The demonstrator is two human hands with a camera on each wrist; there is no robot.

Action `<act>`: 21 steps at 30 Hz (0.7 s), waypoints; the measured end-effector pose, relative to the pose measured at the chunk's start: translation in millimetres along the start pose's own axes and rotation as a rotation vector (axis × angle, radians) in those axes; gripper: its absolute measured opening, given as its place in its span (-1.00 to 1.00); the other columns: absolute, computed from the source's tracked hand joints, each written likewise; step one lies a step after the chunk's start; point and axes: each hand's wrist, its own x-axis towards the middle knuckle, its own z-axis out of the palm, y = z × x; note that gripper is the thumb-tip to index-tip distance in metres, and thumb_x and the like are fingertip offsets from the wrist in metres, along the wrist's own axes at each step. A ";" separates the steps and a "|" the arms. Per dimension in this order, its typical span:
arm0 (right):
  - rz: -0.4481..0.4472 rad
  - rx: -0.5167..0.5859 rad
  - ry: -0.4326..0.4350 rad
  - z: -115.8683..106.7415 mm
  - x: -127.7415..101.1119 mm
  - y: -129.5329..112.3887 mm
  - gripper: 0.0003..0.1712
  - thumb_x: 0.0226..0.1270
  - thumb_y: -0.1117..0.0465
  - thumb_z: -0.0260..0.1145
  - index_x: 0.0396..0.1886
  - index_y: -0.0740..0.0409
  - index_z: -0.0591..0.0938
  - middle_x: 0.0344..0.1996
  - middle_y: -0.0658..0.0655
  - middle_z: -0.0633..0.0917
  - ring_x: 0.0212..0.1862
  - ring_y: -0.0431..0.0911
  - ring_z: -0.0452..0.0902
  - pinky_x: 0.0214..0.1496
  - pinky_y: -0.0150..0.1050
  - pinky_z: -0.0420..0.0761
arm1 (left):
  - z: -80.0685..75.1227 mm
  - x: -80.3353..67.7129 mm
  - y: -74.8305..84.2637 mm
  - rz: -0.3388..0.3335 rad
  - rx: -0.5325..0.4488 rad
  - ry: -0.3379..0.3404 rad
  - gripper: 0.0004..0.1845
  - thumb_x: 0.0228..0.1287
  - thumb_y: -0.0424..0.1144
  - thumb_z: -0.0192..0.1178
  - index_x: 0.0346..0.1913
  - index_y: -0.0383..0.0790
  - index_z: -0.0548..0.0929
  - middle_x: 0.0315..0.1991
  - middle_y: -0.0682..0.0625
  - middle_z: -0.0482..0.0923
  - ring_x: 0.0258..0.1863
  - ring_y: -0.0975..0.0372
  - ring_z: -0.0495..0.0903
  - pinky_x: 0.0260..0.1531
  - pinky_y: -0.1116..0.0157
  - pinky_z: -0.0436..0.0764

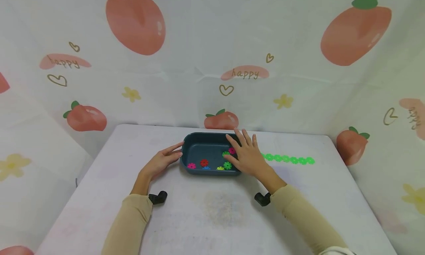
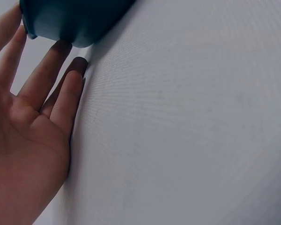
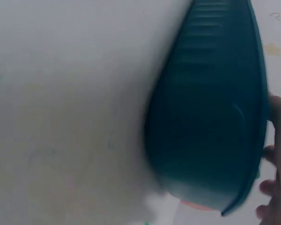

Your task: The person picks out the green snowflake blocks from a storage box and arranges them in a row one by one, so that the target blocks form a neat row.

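Note:
A dark teal plastic tray (image 1: 206,148) stands near the table's back edge, holding several small snowflake-shaped plastic discs, among them a red disc (image 1: 204,162), a pink disc (image 1: 191,166) and a green disc (image 1: 227,165). At the tray's left end is my left hand (image 1: 160,162), fingers extended and tips against the wall; the left wrist view shows its palm (image 2: 28,126) beside the tray. My right hand (image 1: 248,157) spreads its fingers over the right end and hides that corner. In the right wrist view its fingers (image 3: 269,187) show beyond the tray's rim (image 3: 263,93).
Right of the tray, a straight row of joined bright green discs (image 1: 286,158) lies on the white table (image 1: 186,221). Behind the table hangs a white cloth (image 1: 192,63) printed with fruit, hearts and flowers. Black wrist mounts (image 1: 158,198) sit below both hands.

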 end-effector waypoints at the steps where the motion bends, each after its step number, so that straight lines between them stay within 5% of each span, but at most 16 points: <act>1: -0.010 0.010 0.013 2.0 2.5 -1.8 -0.12 0.31 -0.40 0.02 0.52 -0.22 0.05 0.55 0.13 -0.04 0.54 0.20 -0.16 0.47 0.35 -0.07 | -0.6 -0.4 0.0 0.006 0.003 -0.004 -0.34 0.19 0.11 0.27 0.37 0.30 0.33 0.41 0.06 0.31 0.45 0.18 0.22 0.44 0.06 0.22; 10: -0.085 0.143 0.092 15.4 18.1 -14.9 -0.20 0.32 -0.28 0.15 0.46 -0.08 0.23 0.46 0.16 0.18 0.43 0.17 0.12 0.40 0.14 0.31 | -2.9 -0.9 -1.3 0.004 0.001 -0.001 -0.35 0.17 0.11 0.28 0.34 0.33 0.36 0.39 0.08 0.34 0.43 0.22 0.24 0.44 0.08 0.23; 21: 0.045 0.323 -0.002 18.6 27.2 -21.6 -0.36 0.25 -0.07 0.34 0.29 -0.02 0.45 0.20 0.11 0.48 0.25 0.06 0.35 0.29 -0.04 0.47 | -3.1 0.8 0.6 -0.012 -0.043 -0.015 -0.37 0.19 0.06 0.28 0.34 0.31 0.36 0.39 0.10 0.33 0.44 0.22 0.24 0.45 0.11 0.22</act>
